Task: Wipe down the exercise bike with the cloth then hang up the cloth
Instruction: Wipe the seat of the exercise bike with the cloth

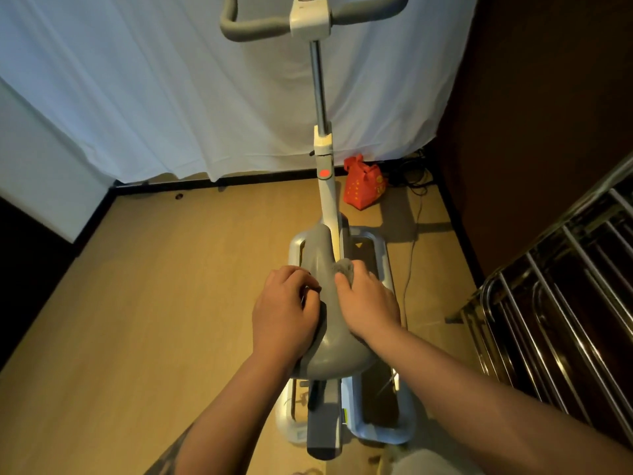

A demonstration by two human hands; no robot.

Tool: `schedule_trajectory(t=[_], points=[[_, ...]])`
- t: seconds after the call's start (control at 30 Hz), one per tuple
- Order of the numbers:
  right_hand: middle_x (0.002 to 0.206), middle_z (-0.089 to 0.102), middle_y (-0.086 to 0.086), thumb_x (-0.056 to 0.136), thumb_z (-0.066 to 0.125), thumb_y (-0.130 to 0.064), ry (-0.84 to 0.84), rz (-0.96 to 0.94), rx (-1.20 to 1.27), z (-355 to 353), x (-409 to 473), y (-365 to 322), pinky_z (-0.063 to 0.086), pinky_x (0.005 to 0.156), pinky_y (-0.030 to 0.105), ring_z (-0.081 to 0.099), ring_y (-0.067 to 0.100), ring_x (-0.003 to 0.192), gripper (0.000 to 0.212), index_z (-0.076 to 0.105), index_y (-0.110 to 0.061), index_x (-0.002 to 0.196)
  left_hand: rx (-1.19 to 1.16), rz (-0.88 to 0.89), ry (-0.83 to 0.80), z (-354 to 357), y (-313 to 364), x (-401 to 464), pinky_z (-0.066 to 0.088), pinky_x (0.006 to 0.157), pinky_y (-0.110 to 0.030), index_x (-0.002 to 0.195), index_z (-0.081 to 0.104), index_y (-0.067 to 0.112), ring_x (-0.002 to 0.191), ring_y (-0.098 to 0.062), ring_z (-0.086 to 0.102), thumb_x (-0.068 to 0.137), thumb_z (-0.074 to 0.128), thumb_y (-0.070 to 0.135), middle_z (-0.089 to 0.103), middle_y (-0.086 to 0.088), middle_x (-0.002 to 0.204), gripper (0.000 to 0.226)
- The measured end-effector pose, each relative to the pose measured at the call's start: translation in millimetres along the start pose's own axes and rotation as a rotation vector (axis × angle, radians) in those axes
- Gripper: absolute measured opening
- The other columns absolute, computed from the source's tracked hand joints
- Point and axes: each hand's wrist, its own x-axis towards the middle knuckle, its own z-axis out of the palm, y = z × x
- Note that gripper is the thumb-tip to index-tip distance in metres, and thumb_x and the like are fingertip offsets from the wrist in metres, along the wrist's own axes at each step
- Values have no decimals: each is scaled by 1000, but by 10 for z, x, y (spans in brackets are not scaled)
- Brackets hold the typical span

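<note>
A pale wooden floor [137, 303] fills the lower view, with a long white curtain [154, 97] hanging behind it and a chrome tubular metal rack [555, 320] standing at the right edge. In the middle stands the white and grey exercise bike [327, 207], its grey foam handlebars [246, 30] at the top and its grey padded saddle [329, 351] nearest the camera. The left hand [284, 313] lies over the saddle's left side, fingers curled round its edge. The right hand [368, 303] presses on the saddle's right front, fingers clasping a small grey cloth [343, 269] bunched against the saddle's nose, just beside the white frame post. A red patterned gift bag [363, 186] sits on the floor by the curtain's hem.
</note>
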Motion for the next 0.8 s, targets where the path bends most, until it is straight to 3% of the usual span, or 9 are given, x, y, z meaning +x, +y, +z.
schedule_trajectory(t=[0.1, 0.23, 0.3, 0.4, 0.47, 0.53, 0.63, 0.8], points=[[118, 57, 7, 101, 31, -40, 0, 41, 16, -12, -6, -75, 51, 84, 41, 58, 26, 101, 38, 43, -20, 130, -20, 32, 1, -12, -22, -29, 34, 65, -14, 83, 63, 26, 91, -2, 47, 83, 56, 17, 58, 15, 93, 11], [137, 41, -8, 99, 40, -34, 190, -235, -106, 79, -651, -12, 43, 94, 32, 46, 15, 120, 42, 37, -30, 141, -32, 51, 6, -20, -24, -45, 34, 65, -19, 85, 64, 22, 89, -6, 48, 82, 59, 12, 60, 13, 91, 12], [138, 43, -9, 99, 41, -34, 231, -300, -104, 102, -638, 21, 43, 96, 32, 46, 14, 121, 41, 40, -29, 140, -51, 37, -1, -10, -34, -39, 35, 69, -21, 86, 65, 22, 90, -7, 48, 83, 58, 11, 60, 13, 91, 13], [137, 45, -7, 99, 39, -36, 238, -167, -102, 102, -446, -7, 46, 93, 36, 49, 17, 119, 39, 39, -30, 138, -149, 37, -33, -10, -80, -94, 39, 76, -23, 85, 65, 23, 94, -6, 49, 83, 56, 7, 61, 13, 95, 18], [141, 43, -6, 100, 39, -35, 269, -158, -159, 173, -595, -64, 44, 99, 34, 45, 16, 126, 42, 38, -28, 141, -215, 49, -44, -23, -122, -202, 43, 85, -27, 89, 66, 21, 99, -6, 50, 84, 53, 6, 63, 9, 105, 20], [142, 45, -4, 98, 40, -34, 343, -283, -222, 290, -882, -70, 39, 108, 35, 41, 14, 131, 43, 42, -25, 140, -238, 70, -44, -43, -174, -332, 43, 92, -30, 97, 67, 18, 106, -8, 52, 85, 46, 14, 63, 6, 114, 24], [137, 51, -4, 95, 43, -31, 328, -449, -211, 268, -940, 80, 37, 111, 39, 37, 7, 128, 41, 48, -23, 136, -208, 141, -44, -60, -245, -430, 38, 100, -32, 111, 66, 16, 116, -12, 53, 84, 33, 26, 62, 4, 124, 44], [135, 51, -7, 98, 45, -29, 437, -125, -26, 284, -793, -62, 40, 105, 37, 45, 13, 125, 39, 48, -26, 136, -187, 194, -130, -133, -289, -441, 30, 103, -26, 122, 62, 22, 126, -10, 46, 87, 27, 33, 55, 6, 135, 51]])
